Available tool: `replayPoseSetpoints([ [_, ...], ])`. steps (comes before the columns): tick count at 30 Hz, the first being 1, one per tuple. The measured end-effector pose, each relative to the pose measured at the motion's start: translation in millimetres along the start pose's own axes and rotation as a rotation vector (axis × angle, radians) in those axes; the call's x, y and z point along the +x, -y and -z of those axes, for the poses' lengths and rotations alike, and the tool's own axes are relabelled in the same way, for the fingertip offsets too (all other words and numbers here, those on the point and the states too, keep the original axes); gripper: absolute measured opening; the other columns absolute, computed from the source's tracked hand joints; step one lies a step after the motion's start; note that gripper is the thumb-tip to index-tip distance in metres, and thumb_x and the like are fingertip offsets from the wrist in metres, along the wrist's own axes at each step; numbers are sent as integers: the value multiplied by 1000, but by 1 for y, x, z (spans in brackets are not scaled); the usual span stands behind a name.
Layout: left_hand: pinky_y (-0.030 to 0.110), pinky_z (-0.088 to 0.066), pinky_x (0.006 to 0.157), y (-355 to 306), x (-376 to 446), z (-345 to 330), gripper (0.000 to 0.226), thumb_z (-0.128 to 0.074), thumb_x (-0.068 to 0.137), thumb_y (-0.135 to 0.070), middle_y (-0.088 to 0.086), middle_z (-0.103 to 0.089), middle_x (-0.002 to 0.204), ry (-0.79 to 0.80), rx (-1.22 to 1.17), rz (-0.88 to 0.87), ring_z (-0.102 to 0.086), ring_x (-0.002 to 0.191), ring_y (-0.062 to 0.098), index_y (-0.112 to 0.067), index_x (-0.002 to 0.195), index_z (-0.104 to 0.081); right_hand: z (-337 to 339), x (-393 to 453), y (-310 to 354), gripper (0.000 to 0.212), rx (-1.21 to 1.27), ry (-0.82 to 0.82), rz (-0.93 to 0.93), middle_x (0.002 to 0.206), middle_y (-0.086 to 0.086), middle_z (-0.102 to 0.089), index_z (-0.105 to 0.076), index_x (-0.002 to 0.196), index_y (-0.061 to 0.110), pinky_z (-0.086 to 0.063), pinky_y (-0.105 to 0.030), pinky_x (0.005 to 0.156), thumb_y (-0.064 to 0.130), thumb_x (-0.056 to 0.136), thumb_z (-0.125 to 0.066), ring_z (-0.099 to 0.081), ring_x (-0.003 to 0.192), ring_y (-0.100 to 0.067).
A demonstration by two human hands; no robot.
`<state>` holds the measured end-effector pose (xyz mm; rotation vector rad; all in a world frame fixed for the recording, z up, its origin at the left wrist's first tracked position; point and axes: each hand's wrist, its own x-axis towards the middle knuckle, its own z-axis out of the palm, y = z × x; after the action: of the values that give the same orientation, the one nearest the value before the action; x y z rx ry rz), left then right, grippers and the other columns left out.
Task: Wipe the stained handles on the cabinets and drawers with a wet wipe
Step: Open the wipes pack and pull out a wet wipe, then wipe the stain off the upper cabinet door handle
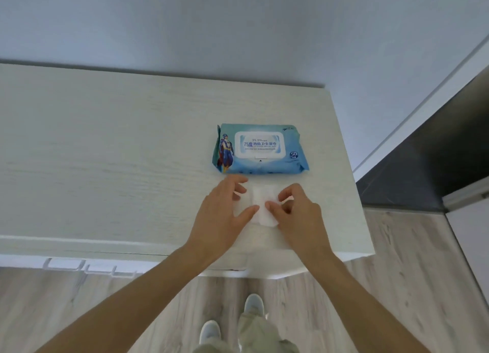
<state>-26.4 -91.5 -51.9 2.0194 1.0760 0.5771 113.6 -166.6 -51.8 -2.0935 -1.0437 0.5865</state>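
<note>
A folded white wet wipe (260,204) lies flat on the pale wood cabinet top (119,154), just in front of a blue pack of wet wipes (260,148) whose lid flap is closed. My left hand (225,215) presses the wipe's left side with thumb and fingers. My right hand (296,212) pinches its right edge between thumb and forefinger. Pale handles (90,266) stick out under the cabinet's front edge at lower left; stains on them cannot be made out.
A white wall rises behind the cabinet. To the right the top ends above a dark floor strip (423,167) and a white door frame. Light wood-look flooring (79,299) and my shoes (254,303) show below.
</note>
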Motion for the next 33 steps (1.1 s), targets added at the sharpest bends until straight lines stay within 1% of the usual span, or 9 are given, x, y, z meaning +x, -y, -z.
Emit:
replayPoseSetpoints([
  [3, 32, -42, 87, 10, -6, 2, 23, -61, 89, -33, -4, -58, 110, 41, 282, -246, -56, 96, 17, -24, 110, -64, -6, -1, -2, 27, -44, -62, 65, 69, 9, -50, -41, 84, 27, -41, -23, 56, 21, 86, -68, -50, 60, -5],
  [6, 37, -45, 88, 18, -13, 3, 37, -44, 89, -41, 1, -63, 111, 74, 387, -333, -58, 99, 24, -22, 104, -71, -3, -5, -3, 12, -83, -75, 180, 96, 8, -47, -62, 95, 22, -43, -22, 69, 18, 86, -68, -50, 69, -4],
  [8, 41, -47, 92, 21, -14, 4, 40, -41, 89, -41, 3, -63, 115, 103, 412, -359, -58, 104, 27, -21, 107, -71, 1, -5, -5, 18, -203, -93, 336, 111, 1, -56, -70, 104, 15, -46, -29, 77, 17, 86, -67, -55, 84, -15],
  [11, 41, -46, 96, 25, -14, 7, 40, -40, 91, -39, 3, -62, 118, 138, 429, -381, -57, 108, 24, -20, 110, -69, 5, -4, -10, 27, -402, 10, 430, 124, 5, -60, -69, 111, 20, -31, -36, 90, 31, 87, -65, -49, 110, -26],
  [14, 39, -45, 97, 28, -15, 12, 43, -38, 92, -40, 2, -62, 121, 152, 441, -370, -56, 110, 22, -18, 113, -67, 7, -4, -17, 38, -434, 116, 358, 135, 17, -49, -58, 126, 31, -16, -25, 92, 41, 89, -58, -35, 122, -16],
  [20, 37, -47, 95, 37, -20, 27, 43, -40, 91, -39, 4, -62, 120, 136, 486, -400, -59, 108, 23, -12, 112, -67, -1, -17, -11, 27, -485, 1, 388, 113, 3, -62, -67, 112, 22, -28, -35, 87, 31, 86, -66, -53, 105, -23],
  [24, 41, -46, 96, 43, -17, 35, 32, -60, 90, -29, 10, -61, 122, 92, 499, -410, -60, 108, 29, -7, 112, -65, -7, -27, -2, 11, -417, -83, 324, 91, 6, -59, -70, 95, 19, -19, -27, 78, 25, 86, -67, -54, 89, -18],
  [30, 42, -45, 98, 53, -28, 40, 48, -36, 92, -38, 11, -60, 124, 79, 624, -479, -61, 108, 28, -6, 116, -64, -13, -37, 5, 2, -154, -119, 106, 81, 18, -53, -69, 85, 25, -37, -32, 87, 27, 85, -68, -54, 86, -10],
  [33, 43, -44, 101, 58, -40, 41, 48, -36, 93, -37, 12, -60, 124, 23, 640, -487, -59, 113, 28, -5, 115, -64, -13, -49, 8, 15, -36, -133, 86, 82, 21, -55, -59, 77, 33, -45, -29, 84, 23, 86, -68, -56, 85, -8],
])
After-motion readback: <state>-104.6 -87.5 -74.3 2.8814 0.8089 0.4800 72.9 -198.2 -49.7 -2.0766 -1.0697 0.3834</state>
